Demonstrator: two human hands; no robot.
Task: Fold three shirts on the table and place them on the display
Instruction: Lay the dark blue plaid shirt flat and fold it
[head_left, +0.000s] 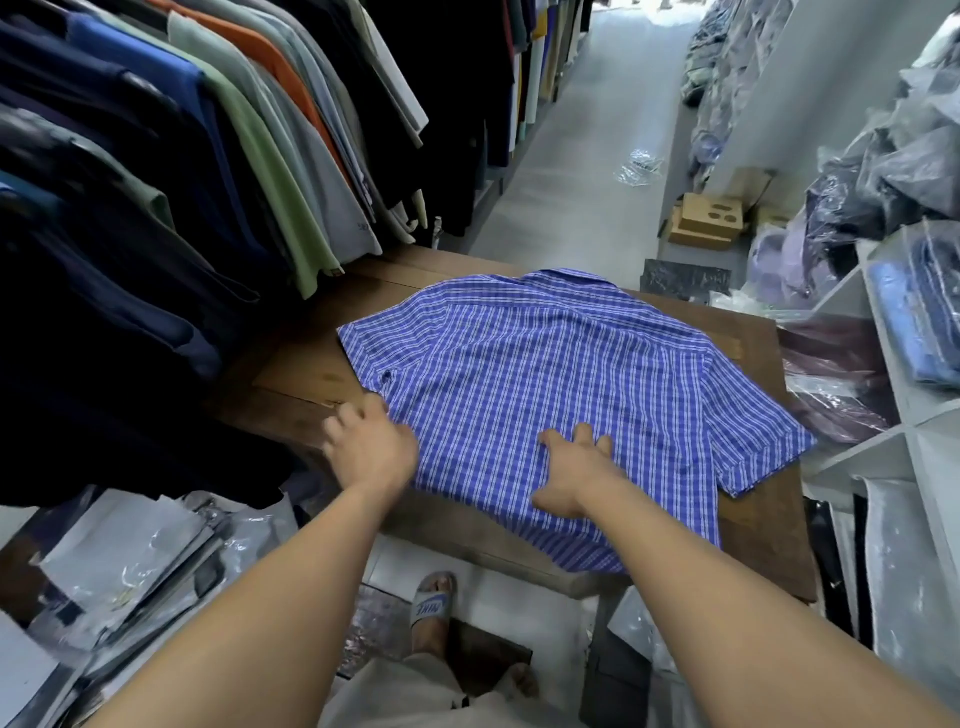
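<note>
On the wooden table (311, 364) lies one blue checked shirt (561, 374), spread flat with its back up. It covers most of the tabletop. Its long axis runs from collar to hem, almost straight away from the person. The collar (566, 276) points to the far edge of the table, and the hem (592, 556) reaches the near edge. Two short sleeves stick out. One points left and a little away, the other points right and toward the near corner, so the shirt sits slightly turned on the table.

Two bare hands are on the shirt. The right hand (571, 473) lies flat on the lower back of the cloth, its fingers spread and fairly straight, pressing down. The left hand (370, 448) is at the shirt's left side seam, just below the left sleeve. It touches the edge of the cloth, but it is blurred, and I cannot tell whether its bent fingers pinch the fabric or only rest there.

To the left hangs a rack of clothes (218, 156), many garments in dark blue, green, orange and grey. To the right stand white shelves (893, 405) with bagged clothes. One cardboard box (711, 221) sits on the floor beyond the table. One sandalled foot (434, 605) shows below the table's near edge.
</note>
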